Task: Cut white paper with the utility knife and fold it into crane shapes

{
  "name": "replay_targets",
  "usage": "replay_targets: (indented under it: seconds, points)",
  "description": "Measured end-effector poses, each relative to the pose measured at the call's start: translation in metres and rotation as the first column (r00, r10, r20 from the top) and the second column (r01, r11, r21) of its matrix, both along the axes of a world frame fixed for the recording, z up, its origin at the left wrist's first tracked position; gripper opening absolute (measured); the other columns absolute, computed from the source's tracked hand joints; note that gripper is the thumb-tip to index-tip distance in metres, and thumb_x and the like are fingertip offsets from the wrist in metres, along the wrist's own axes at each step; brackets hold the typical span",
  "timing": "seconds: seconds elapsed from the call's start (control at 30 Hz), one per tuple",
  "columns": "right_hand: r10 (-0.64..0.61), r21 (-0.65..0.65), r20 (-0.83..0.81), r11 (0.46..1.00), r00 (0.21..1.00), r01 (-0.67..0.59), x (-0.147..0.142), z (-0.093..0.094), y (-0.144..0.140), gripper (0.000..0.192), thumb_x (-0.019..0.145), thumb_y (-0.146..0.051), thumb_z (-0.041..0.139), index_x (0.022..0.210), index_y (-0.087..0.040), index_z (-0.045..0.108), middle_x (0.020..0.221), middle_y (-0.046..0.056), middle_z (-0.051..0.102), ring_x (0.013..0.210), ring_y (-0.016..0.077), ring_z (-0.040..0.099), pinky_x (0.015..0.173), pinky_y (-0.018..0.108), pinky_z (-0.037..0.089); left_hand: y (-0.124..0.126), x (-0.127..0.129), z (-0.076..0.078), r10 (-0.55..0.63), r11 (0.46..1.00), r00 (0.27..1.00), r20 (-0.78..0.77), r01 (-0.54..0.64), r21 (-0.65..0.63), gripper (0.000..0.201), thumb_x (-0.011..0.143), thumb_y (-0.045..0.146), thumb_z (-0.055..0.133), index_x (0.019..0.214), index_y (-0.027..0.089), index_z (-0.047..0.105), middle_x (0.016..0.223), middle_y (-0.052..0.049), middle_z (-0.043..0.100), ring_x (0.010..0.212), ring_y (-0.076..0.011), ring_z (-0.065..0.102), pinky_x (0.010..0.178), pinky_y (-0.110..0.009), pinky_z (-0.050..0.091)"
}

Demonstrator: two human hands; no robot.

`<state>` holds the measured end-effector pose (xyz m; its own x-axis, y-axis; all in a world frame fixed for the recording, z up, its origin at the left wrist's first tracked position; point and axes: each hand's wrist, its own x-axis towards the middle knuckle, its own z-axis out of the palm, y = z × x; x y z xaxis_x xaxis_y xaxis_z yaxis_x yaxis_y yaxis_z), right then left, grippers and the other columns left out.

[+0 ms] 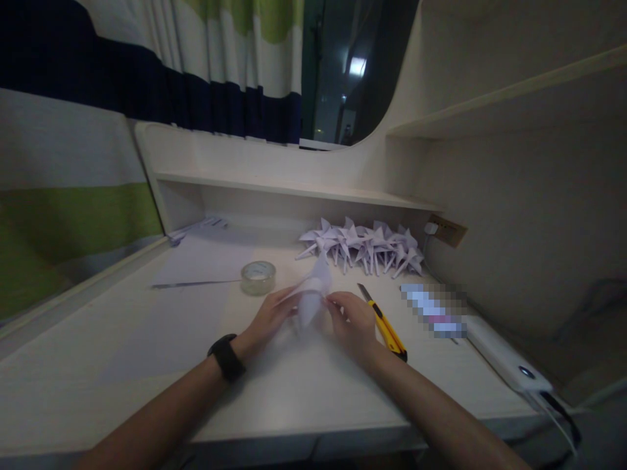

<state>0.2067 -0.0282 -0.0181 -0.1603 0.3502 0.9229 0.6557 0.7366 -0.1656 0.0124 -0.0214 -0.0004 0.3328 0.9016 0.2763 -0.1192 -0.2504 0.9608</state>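
Folded paper (309, 305), blurred, is held over the bench (284, 405) between the left hand (274, 314) and the right hand (356, 320), neither nearer. Long axis runs fore-and-aft, far tip leaning right. Left fingers close on its left side; right fingers pinch its right edge.

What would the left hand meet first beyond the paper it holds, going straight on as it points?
Past the paper, the left hand would probably meet the clustered white pinwheels, though its height above the desk is unclear.
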Motion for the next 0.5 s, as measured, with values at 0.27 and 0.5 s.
replay_targets:
  seconds: [0.27,0.5]
  points:
    - [0.063,-0.062,-0.032,0.996,0.997,-0.065,0.001,-0.0014,0.0012,0.011,0.083,-0.013,0.059,0.09,-0.021,0.064,0.083,0.005,0.071,0.073,0.018,0.067,0.064,0.029,0.055,0.0003,-0.0032,-0.0032,0.005,1.0,1.0,-0.002,-0.005,0.008,0.036,0.081,0.042,0.061,0.098,0.012,0.069,0.099,-0.011,0.068,0.086,-0.022,0.06,0.076,-0.032,0.049]
    - [0.12,-0.045,-0.049,0.991,0.992,-0.122,-0.0011,0.0006,-0.0015,0.012,0.082,-0.011,0.06,0.089,-0.02,0.065,0.08,0.004,0.071,0.072,0.0165,0.066,0.064,0.028,0.054,0.001,0.0006,-0.0067,0.085,0.995,0.985,0.153,-0.076,-0.059,0.04,0.076,0.042,0.067,0.104,0.013,0.066,0.099,-0.01,0.066,0.08,-0.0194,0.059,0.066,-0.027,0.047]
